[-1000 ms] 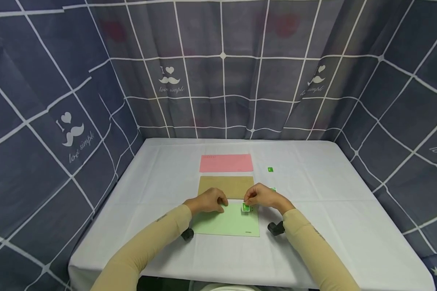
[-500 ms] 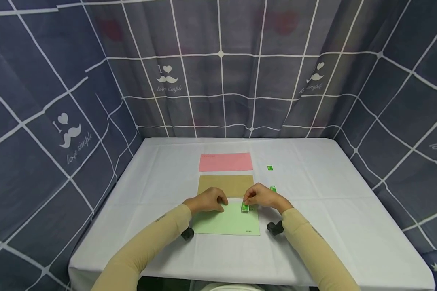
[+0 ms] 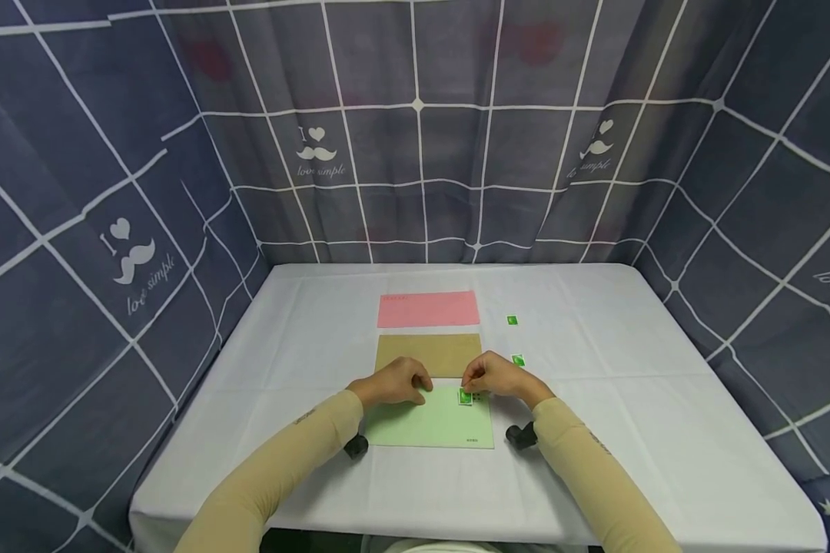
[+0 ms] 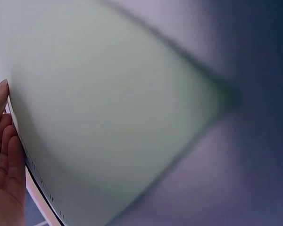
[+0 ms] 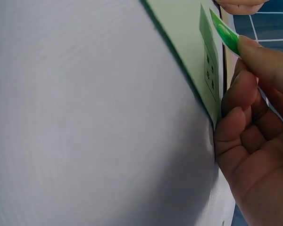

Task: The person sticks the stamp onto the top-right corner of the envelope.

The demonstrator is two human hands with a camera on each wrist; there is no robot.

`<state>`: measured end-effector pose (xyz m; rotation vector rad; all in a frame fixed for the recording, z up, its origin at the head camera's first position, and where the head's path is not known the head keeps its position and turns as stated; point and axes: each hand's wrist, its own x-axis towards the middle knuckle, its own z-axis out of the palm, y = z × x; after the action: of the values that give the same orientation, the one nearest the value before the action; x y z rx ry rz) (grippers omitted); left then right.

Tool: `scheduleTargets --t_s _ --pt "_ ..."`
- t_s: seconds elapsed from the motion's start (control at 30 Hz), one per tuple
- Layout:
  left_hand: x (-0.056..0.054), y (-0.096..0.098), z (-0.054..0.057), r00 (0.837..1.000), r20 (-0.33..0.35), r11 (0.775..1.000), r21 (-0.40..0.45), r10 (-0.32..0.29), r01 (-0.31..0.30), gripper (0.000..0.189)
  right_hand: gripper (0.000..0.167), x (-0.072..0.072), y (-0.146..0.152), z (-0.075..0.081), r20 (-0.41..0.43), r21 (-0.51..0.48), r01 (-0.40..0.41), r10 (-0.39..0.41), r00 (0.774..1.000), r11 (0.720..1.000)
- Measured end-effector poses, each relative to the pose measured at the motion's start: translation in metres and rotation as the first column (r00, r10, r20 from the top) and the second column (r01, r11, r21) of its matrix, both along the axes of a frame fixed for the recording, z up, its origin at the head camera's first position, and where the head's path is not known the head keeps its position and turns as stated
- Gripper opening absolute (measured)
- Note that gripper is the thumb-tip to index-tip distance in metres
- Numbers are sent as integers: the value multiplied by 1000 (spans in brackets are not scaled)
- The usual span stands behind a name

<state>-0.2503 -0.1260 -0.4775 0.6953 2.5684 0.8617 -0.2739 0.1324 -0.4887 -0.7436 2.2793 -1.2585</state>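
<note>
We find the right hand (image 3: 499, 375) pinching the green stamp (image 3: 465, 399), tilted by the far-right corner of the green envelope (image 3: 422, 427); the left hand (image 3: 391, 381), fingers loose, rests at its far edge.

On the worktop (image 3: 615, 353), the middle envelope (image 3: 443, 349) is lying at 12 o'clock from the near envelope (image 3: 429, 426), the far envelope (image 3: 429, 309) beyond. The nearer loose stamp (image 3: 518, 360) is lying at the middle's 3 o'clock, the farther loose stamp (image 3: 512, 320) at the far's. The held stamp (image 3: 466, 398) is tilting over the near one's 2 o'clock side.
</note>
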Motion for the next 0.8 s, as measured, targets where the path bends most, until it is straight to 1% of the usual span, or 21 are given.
scheduleTargets --t_s 0.23,0.47,0.8 --pt "2 0 0 1000 2 1000 2 -1 1 18 4 2 -2 0 -13 34 21 -21 1000 999" --pt "1 -1 0 1000 4 1000 6 5 -5 18 4 2 -3 -4 -34 50 46 -44 998 998" --pt "1 -1 0 1000 -14 1000 0 0 0 18 6 3 -5 -3 -66 103 62 -56 996 993"
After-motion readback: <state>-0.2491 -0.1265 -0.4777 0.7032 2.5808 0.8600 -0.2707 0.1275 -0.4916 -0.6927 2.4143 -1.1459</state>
